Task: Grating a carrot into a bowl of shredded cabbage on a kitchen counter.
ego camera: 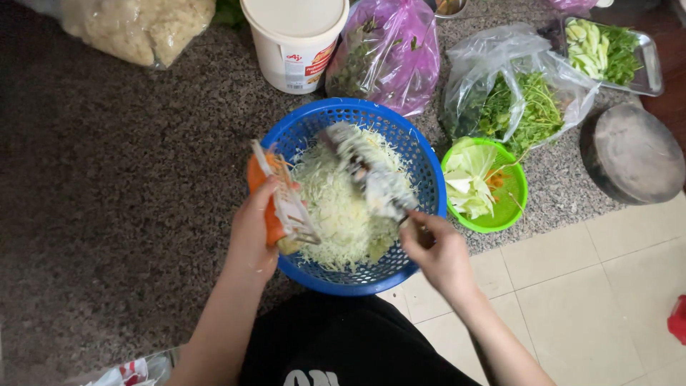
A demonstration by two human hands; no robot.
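Blue basket [421,168] w/ shredded cabbage [336,207]; left hand [251,232] clamped on grater [286,196], right hand [439,250] gripping blurred utensil [371,175]

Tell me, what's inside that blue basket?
The blue basket holds a pile of pale shredded cabbage. The right hand holds a blurred utensil over it; the left hand holds an orange grater at the rim. The basket's bottom is hidden under the shreds.
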